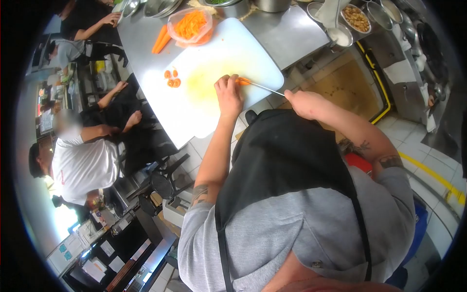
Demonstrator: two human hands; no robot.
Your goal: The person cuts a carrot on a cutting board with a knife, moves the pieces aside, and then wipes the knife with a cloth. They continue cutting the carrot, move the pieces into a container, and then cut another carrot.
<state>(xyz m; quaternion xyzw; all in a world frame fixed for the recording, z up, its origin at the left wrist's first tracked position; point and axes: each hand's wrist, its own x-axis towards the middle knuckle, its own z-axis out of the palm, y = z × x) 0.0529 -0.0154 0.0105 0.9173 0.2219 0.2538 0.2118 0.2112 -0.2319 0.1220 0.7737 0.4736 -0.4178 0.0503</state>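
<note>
My left hand is closed over a carrot, its fingers curled and pressing it to the white cutting board. Only a short orange part of that carrot shows beside the fingers. In my right hand is a knife, its thin blade reaching left to the carrot; the handle is hidden in my fist. Several small carrot end pieces lie on the left of the board. Behind them, a clear plastic container holds a heap of shredded carrot. Whole carrots lie beside it.
The board rests on a steel table. Metal bowls stand along its far edge. At the right are a bowl of brown chunks and a container of white contents. Several people, one in a white shirt, are at the left.
</note>
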